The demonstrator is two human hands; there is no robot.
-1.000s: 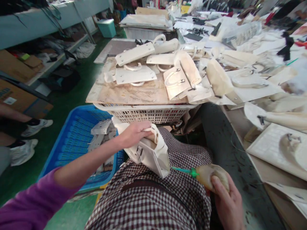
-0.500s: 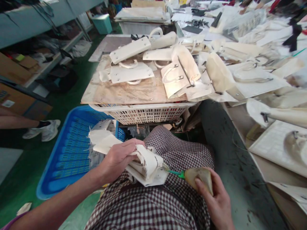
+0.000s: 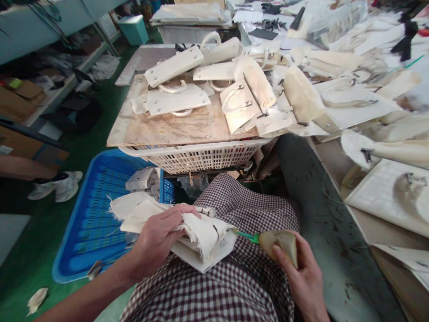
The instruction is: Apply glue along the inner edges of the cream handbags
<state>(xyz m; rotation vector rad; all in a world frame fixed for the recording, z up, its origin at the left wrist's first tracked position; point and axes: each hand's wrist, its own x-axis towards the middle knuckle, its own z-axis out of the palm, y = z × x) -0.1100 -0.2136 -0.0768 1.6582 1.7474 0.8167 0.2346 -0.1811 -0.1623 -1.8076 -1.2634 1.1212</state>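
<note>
My left hand (image 3: pixel 164 235) is closed around a cream bag (image 3: pixel 204 235), folded and with frayed fabric edges, over my checked apron (image 3: pixel 201 295). A loose flap of the bag hangs out to the left above the blue basket. My right hand (image 3: pixel 298 261) grips a dull yellowish squeeze bottle (image 3: pixel 276 243) with a thin green nozzle (image 3: pixel 248 236). The nozzle points left, its tip at the right edge of the bag. Whether any liquid comes out cannot be seen.
A blue plastic basket (image 3: pixel 72 237) on the floor holds cream pieces. Ahead, a board (image 3: pixel 134 129) on a white basket (image 3: pixel 191 158) carries several cream bags with handles. More bags cover the table at right. Another person's leg and shoe (image 3: pixel 69 185) are at left.
The bag has tilted and turned slightly in my left hand, its flap spreading further left. My right hand keeps the nozzle at the bag's right edge. The view has shifted a little.
</note>
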